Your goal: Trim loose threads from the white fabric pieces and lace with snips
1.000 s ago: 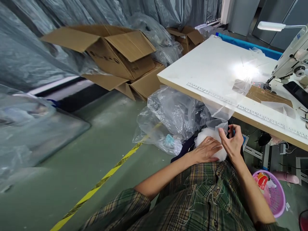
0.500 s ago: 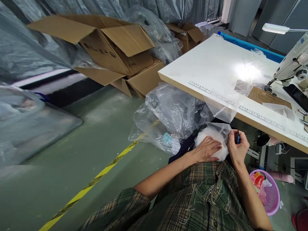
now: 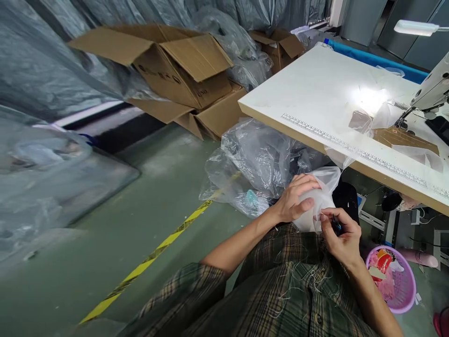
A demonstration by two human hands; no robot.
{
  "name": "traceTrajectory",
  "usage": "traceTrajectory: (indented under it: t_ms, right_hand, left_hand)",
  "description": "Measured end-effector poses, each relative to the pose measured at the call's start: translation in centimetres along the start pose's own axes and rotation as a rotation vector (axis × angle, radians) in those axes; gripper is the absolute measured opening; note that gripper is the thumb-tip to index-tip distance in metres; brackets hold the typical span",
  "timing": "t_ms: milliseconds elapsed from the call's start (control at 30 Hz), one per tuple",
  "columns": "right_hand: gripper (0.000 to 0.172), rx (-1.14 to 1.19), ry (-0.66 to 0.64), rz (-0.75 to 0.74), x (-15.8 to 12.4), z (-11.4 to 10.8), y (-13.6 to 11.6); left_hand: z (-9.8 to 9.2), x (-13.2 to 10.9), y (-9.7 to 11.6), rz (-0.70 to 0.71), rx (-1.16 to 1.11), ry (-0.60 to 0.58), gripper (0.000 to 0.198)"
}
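Observation:
On my lap lies a bundle of sheer white fabric, its loose upper part rising toward the table edge. My left hand is wrapped over its left side, thumb across the front and fingers behind. At the near right side of the bundle, my right hand pinches the cloth between thumb and forefinger. Small dark blue thread snips are tucked in that same hand, partly hidden by the fingers. The left fingertips are partly covered by the fabric.
A white sewing table with a printed ruler carries a sewing machine at right. Clear plastic bags lie on the floor under its corner. Cardboard boxes stand beyond. A purple basket holds scraps at lower right.
My left hand has gone from lying flat on the white bundle to gripping its side. The right hand has come nearer to me and lower, and the fabric has been turned and gathered.

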State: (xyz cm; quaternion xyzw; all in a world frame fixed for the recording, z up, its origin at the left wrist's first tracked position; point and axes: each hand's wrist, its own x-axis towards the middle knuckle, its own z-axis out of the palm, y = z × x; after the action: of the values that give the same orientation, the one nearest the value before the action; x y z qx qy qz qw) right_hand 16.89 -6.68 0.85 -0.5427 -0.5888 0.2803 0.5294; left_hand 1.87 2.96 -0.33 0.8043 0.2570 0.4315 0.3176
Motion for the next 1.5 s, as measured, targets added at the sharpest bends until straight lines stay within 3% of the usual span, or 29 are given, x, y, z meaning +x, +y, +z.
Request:
traceTrajectory:
  t_ms: [67, 133, 233, 333, 467, 567, 800, 1067, 1300, 1500]
  right_hand:
    - [0.008, -0.023, -0.023, -0.021, -0.1, -0.2, 0.3]
    - [0.009, -0.034, -0.037, -0.028, -0.3, -0.3, 0.7]
    - [0.008, -0.022, -0.015, 0.022, -0.4, -0.5, 1.0]
    - [0.010, 0.014, 0.013, 0.135, -0.2, -0.7, 1.2]
    - [0.041, 0.055, -0.112, 0.278, 0.7, -1.2, 1.8]
    - [0.058, 0.003, -0.200, 0.315, 1.4, -1.4, 2.3]
    - [0.057, -0.084, -0.307, 0.251, 2.4, -0.9, 2.2]
    - [0.061, -0.120, -0.254, 0.270, 2.9, -0.2, 2.8]
    - [0.051, -0.185, -0.302, 0.185, 2.5, -0.5, 2.0]
    - [0.046, -0.238, -0.237, 0.222, 2.2, -0.5, 2.4]
  left_hand:
    - [0.2, 0.6, 0.0, -0.040, -0.131, -0.134, 0.072]
    - [0.6, 0.7, -0.1, -0.090, -0.270, -0.207, 0.059]
    - [0.7, 0.3, -0.2, -0.252, -0.413, -0.220, 0.039]
    - [0.4, -0.2, -0.3, -0.429, -0.496, -0.216, 0.035]
    - [0.0, -0.5, -0.5, -0.534, -0.511, -0.196, 0.034]
    - [-0.3, -0.5, -0.4, -0.553, -0.502, -0.189, 0.033]
    - [-0.6, -0.4, -0.4, -0.554, -0.500, -0.207, 0.029]
    - [-0.5, -0.3, -0.1, -0.564, -0.512, -0.182, 0.028]
    - [-0.6, -0.1, 0.1, -0.590, -0.499, -0.210, 0.028]
    - [-0.5, -0.1, 0.0, -0.547, -0.421, -0.231, 0.026]
